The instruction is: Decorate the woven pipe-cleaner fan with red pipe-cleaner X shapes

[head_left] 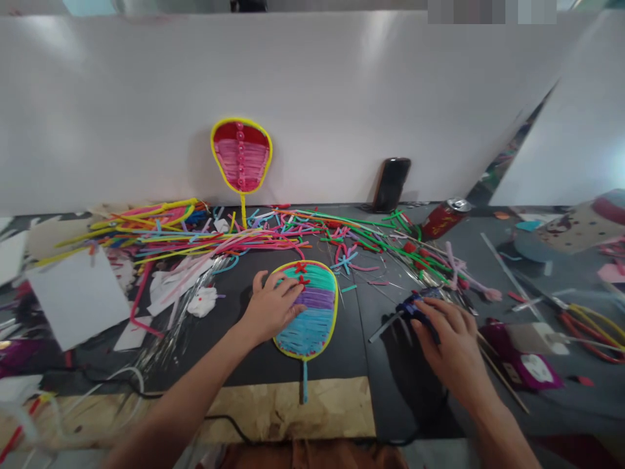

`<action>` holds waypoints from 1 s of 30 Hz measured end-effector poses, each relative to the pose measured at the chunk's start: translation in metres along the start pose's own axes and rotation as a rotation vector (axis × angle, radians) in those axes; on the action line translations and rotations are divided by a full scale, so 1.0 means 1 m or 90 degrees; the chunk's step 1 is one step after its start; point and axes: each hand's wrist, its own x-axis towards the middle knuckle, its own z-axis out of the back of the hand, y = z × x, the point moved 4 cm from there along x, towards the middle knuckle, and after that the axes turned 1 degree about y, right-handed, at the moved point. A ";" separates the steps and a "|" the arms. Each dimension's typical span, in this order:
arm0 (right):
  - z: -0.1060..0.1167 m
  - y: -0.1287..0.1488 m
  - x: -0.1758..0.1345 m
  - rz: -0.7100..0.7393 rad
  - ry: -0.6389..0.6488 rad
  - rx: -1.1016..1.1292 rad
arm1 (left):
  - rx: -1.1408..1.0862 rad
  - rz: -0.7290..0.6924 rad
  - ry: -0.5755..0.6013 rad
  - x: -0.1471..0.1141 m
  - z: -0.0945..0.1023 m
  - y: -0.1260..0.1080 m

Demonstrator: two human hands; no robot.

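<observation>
A round hand fan with teal, purple and blue pipe-cleaner bands, a yellow rim and a blue handle lies flat before me. My left hand rests on its upper left, fingers spread, fingertips beside two small red crossed pieces. Off to the right, my right hand is curled over a dark blue glue gun. A clear glue stick points out to the left of the gun. The palm hides part of the gun.
A pink and red fan with yellow rim leans on the white partition. Piled pipe cleaners stretch along the back. A phone, a red can and pliers stand or lie to the right. White paper lies left.
</observation>
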 end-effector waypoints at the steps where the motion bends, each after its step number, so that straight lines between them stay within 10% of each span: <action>1: -0.001 0.001 0.005 0.018 0.008 0.009 | 0.001 0.018 -0.010 -0.001 0.003 0.002; 7: -0.024 0.018 0.047 0.071 0.126 -0.026 | 0.009 0.176 -0.080 -0.034 0.021 0.001; 18: -0.056 0.043 0.073 0.050 0.253 -0.067 | -0.135 0.169 -0.130 -0.113 -0.005 -0.073; 30: 0.039 0.018 0.092 -0.153 0.017 0.065 | -0.124 0.202 -0.096 -0.116 0.000 -0.084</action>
